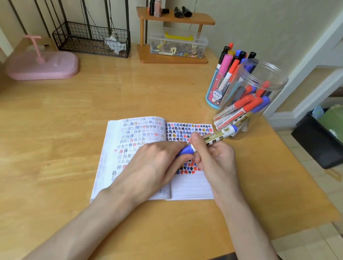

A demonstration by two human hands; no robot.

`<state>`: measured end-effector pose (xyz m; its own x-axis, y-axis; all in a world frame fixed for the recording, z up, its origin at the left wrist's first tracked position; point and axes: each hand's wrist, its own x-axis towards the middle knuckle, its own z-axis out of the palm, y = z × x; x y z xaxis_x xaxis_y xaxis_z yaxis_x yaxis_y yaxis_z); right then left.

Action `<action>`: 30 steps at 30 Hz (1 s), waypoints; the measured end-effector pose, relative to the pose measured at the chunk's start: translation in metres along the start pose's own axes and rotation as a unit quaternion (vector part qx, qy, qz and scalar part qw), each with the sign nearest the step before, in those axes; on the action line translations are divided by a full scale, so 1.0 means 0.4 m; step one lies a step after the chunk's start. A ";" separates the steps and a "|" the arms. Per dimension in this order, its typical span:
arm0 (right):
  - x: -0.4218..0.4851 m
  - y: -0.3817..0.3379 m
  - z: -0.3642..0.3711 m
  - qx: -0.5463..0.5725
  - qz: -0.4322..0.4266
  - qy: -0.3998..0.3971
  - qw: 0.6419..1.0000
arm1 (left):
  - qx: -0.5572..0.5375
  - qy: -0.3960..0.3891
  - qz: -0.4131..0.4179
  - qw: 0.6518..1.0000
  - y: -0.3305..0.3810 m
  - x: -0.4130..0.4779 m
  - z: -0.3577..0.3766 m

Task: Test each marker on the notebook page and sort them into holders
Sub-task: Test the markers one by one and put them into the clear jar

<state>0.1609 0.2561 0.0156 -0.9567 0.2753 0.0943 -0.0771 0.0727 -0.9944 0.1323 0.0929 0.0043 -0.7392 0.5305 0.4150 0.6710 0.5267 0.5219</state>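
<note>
So, marker: gold barrel, blue cap, above the right page of the notebook.
Left hand: fingers curled round the blue cap.
Right hand: clamped on the barrel.
Notebook: open on the worktop, marks on both pages.
Clear jar: two o'clock from the notebook, holding markers.
Blue holder: eleven o'clock of the jar, markers upright.
</note>
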 end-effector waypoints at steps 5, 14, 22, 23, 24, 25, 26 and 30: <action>0.001 0.002 -0.015 0.001 -0.017 -0.023 1.000 | -0.096 -0.026 -0.028 0.995 0.001 0.004 -0.006; -0.002 -0.004 -0.024 0.017 -0.034 -0.060 0.997 | -0.277 -0.103 -0.062 0.953 0.006 0.017 -0.033; -0.002 -0.012 -0.011 0.011 -0.036 -0.052 0.998 | -0.194 -0.072 -0.064 0.976 -0.012 0.006 -0.022; -0.001 -0.010 -0.009 0.013 -0.033 -0.039 0.999 | -0.156 -0.044 -0.066 0.985 -0.015 0.002 -0.017; -0.001 -0.006 -0.010 0.015 -0.029 -0.027 0.999 | -0.120 -0.018 -0.067 0.990 -0.015 -0.002 -0.013; -0.002 -0.004 -0.010 0.015 -0.024 -0.017 0.999 | -0.090 0.001 -0.059 0.994 -0.014 -0.004 -0.009; -0.002 -0.002 -0.012 0.015 -0.020 -0.007 1.000 | -0.050 0.015 -0.038 0.998 -0.015 -0.006 -0.005; -0.002 -0.005 -0.014 -0.001 -0.030 -0.001 1.000 | 0.103 0.041 0.038 0.993 -0.005 0.000 0.006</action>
<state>0.1635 0.2612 0.0177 -0.9507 0.2690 0.1541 -0.1339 0.0919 -0.9867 0.1312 0.0936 0.0014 -0.6822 0.5233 0.5107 0.7169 0.6158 0.3268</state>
